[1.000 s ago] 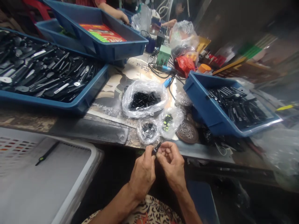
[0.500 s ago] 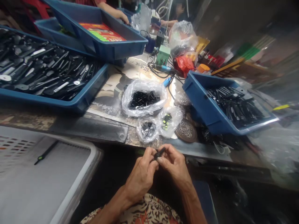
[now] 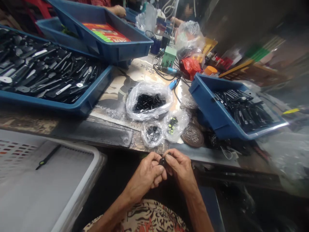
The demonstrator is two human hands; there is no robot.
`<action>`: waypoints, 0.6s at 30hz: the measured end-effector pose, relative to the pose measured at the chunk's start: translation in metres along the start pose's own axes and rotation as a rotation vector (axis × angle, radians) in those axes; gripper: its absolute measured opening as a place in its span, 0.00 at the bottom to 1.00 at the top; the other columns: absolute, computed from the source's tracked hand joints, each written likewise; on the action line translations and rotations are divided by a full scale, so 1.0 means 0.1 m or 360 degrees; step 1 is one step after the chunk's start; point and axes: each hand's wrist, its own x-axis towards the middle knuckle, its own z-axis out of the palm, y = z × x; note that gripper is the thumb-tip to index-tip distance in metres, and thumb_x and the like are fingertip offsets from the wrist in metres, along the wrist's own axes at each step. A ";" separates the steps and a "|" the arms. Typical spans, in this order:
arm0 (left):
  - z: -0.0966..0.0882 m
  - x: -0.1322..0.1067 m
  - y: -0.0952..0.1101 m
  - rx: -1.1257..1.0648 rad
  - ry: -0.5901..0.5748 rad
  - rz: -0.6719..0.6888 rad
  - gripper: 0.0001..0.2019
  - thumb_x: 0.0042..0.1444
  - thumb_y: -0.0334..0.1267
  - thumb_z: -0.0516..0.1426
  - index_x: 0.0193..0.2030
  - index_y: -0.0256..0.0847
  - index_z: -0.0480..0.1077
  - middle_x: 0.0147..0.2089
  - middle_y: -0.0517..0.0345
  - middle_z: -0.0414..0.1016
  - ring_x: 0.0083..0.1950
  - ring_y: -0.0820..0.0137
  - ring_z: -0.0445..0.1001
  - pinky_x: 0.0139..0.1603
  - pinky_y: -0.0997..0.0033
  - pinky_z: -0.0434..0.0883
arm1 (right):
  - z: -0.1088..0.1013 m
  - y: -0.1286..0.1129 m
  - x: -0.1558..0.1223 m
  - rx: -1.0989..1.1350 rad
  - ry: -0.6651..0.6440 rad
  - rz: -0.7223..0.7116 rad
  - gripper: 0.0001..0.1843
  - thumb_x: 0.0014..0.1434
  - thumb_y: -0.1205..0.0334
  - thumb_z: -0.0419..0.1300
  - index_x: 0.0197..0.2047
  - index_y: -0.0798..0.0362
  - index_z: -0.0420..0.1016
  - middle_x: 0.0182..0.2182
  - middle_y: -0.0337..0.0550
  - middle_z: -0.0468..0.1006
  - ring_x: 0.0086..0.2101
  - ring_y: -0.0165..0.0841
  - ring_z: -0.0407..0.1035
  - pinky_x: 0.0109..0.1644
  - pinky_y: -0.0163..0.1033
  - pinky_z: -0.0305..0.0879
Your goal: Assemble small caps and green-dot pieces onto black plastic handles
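A small black plastic part (image 3: pixel 163 162) is pinched between the curled fingertips of the left hand (image 3: pixel 146 174) and the right hand (image 3: pixel 180 169), equally near both, its long axis hidden by the fingers around it.

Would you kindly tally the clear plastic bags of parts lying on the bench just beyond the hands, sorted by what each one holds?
Large clear bag of black elongated parts: 1
Small clear bag of black disc-like parts: 1
Small clear bag of black and yellow-green parts: 1
Total: 3
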 end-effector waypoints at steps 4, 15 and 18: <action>0.00 0.01 -0.05 0.0523 0.0188 0.0161 0.05 0.59 0.35 0.48 0.41 0.39 0.61 0.32 0.59 0.70 0.27 0.75 0.65 0.29 0.75 0.64 | 0.06 0.02 0.05 0.0072 0.0185 0.0055 0.14 0.55 0.52 0.60 0.30 0.56 0.67 0.15 0.30 0.59 0.14 0.21 0.50 0.16 0.28 0.47; 0.00 -0.01 -0.19 0.1167 0.0534 0.0730 0.13 0.60 0.29 0.47 0.51 0.38 0.63 0.45 0.52 0.74 0.44 0.70 0.74 0.47 0.74 0.68 | 0.15 0.02 0.09 0.0169 0.0314 0.0014 0.15 0.55 0.52 0.61 0.28 0.55 0.66 0.15 0.28 0.57 0.13 0.19 0.48 0.14 0.26 0.45; -0.02 0.01 -0.23 0.1269 0.0562 0.0847 0.13 0.61 0.29 0.46 0.51 0.37 0.64 0.45 0.49 0.75 0.44 0.68 0.75 0.45 0.73 0.70 | 0.18 0.02 0.10 0.0089 0.0348 0.0000 0.16 0.56 0.51 0.60 0.27 0.55 0.65 0.15 0.28 0.56 0.13 0.20 0.47 0.14 0.27 0.44</action>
